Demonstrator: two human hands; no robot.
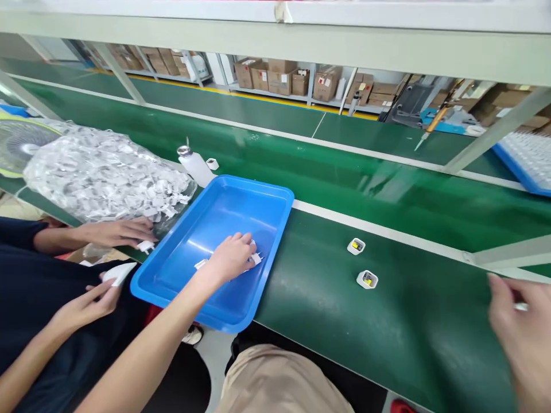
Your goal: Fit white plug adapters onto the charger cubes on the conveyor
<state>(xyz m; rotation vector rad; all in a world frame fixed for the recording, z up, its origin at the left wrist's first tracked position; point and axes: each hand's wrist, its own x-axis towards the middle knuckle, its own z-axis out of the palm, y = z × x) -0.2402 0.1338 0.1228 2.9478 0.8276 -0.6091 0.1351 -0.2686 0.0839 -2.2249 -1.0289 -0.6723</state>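
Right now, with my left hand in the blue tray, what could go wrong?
The tray seems to overhang the bench's near edge, so pressing down with your left hand might tip it.
A co-worker's hand is close beside the tray, so a bump is possible.
Two white cases sit between the tray and your right hand; a low sweep across could knock them.

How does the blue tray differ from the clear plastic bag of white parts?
Shape: the blue tray is rectangular and flat-bottomed; the plastic bag is a lumpy mound. Colour: the tray is solid blue, while the bag is see-through. Contents: the tray shows only a few white parts at your left hand; the bag holds a big heap. Both contain small white parts.
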